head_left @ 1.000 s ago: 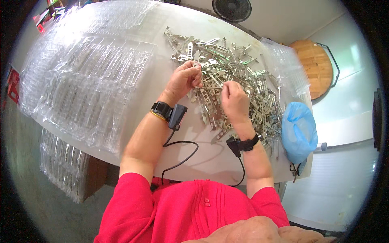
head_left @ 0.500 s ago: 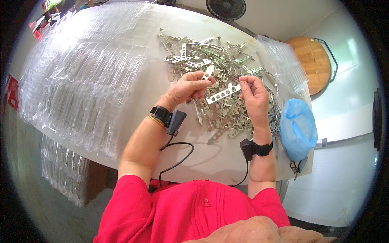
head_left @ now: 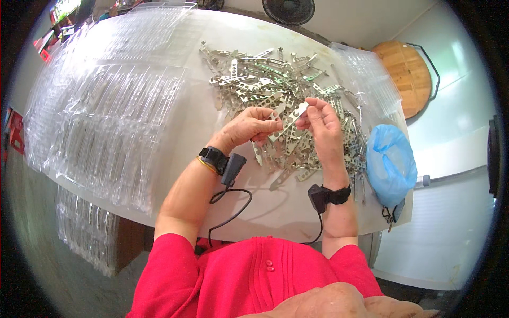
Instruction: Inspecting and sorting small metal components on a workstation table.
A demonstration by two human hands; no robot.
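My left hand (head_left: 253, 126) pinches a small perforated metal strip, partly hidden by its fingers. Close beside it, my right hand (head_left: 322, 123) grips a second perforated metal strip (head_left: 295, 115) near its upper end. That strip slants down toward my left fingertips; whether it touches them I cannot tell. Beneath and beyond both hands spreads a loose pile of flat silvery metal strips (head_left: 254, 83) with round holes, lying crosswise over one another on the white table (head_left: 254, 206).
Clear plastic trays (head_left: 114, 116) with long slots cover the table's left side. More clear trays (head_left: 366, 79) lie at the far right. A blue plastic bag (head_left: 391, 164) sits on the right edge. Beyond the table are a black fan (head_left: 289, 10) and a round wooden board (head_left: 404, 79).
My right hand has moved slightly left and turned its strip from nearly level to a steeper slant. My left hand has lowered its strip a little; the hands are closer.
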